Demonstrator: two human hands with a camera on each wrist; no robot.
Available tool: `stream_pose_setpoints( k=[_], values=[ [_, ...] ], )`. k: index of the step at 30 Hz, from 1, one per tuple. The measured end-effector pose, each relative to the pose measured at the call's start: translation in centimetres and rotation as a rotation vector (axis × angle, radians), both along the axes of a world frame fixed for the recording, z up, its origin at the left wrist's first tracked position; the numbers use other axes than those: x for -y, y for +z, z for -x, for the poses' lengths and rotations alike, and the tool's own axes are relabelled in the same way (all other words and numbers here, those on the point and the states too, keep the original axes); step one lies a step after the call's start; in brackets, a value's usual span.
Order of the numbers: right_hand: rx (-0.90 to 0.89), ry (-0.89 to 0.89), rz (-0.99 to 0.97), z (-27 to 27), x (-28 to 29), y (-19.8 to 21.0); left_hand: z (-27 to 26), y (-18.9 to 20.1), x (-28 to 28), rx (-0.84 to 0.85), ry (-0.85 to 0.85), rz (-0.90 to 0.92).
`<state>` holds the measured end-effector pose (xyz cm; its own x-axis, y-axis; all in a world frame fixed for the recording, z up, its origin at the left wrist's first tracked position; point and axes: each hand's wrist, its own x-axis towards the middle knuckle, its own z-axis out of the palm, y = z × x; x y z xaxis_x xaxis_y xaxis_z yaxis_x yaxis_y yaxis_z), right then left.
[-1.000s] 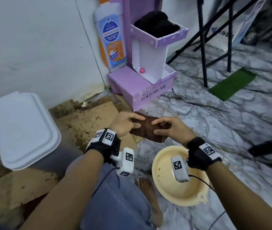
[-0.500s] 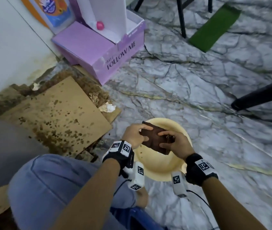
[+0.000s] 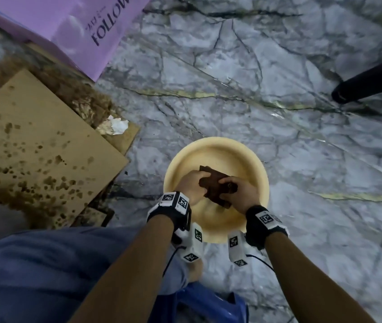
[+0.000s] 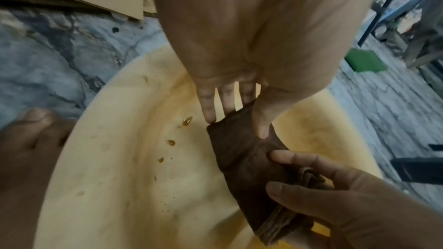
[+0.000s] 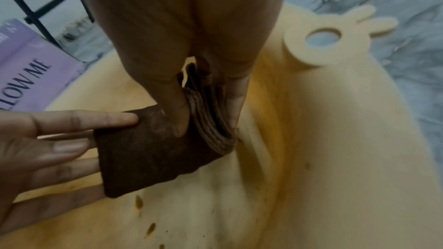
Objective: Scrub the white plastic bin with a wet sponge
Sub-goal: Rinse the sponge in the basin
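A wet, dark brown sponge (image 3: 213, 183) hangs over a round cream basin (image 3: 215, 142) on the marble floor. My left hand (image 3: 197, 183) pinches its flat end, thumb on top and straight fingers (image 4: 208, 105) underneath. My right hand (image 3: 239, 194) grips the other end, which is folded into layers (image 5: 210, 130) between thumb and fingers. In the wrist views the sponge (image 4: 244, 150) (image 5: 143, 143) is stretched between both hands just above the basin's inside (image 4: 120, 177), where a few brown drops (image 4: 171, 142) lie. The white plastic bin is out of view.
A purple box (image 3: 80, 26) marked FOLLOW stands at the far left. Stained cardboard (image 3: 33, 148) with crumpled paper (image 3: 115, 125) lies left of the basin. A black leg (image 3: 372, 80) juts in at the right. My knee (image 3: 57, 264), bare foot (image 3: 196, 269) and a blue stool (image 3: 197, 306) are near.
Both hands have brought the sponge down and back from near the purple box to over the basin. The view has tilted down, and the white bin at the left has left the picture.
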<state>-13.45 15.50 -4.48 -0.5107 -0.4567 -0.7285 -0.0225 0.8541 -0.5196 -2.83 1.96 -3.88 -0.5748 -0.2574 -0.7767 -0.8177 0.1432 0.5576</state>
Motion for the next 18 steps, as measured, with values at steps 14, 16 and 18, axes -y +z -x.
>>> stream_pose_setpoints(
  k=[14, 16, 18],
  values=[
    [0.005, 0.024, -0.149, -0.1, 0.5, -3.3, 0.3, -4.1, 0.5, 0.085, -0.016, -0.066],
    [-0.006, 0.019, -0.155, -0.2, 0.6, -3.3, 0.3, -3.8, 0.6, 0.075, 0.021, -0.055],
    [-0.027, 0.011, -0.155, -0.3, 0.7, -3.1, 0.4, -3.5, 0.8, 0.073, 0.062, -0.071]
  ],
)
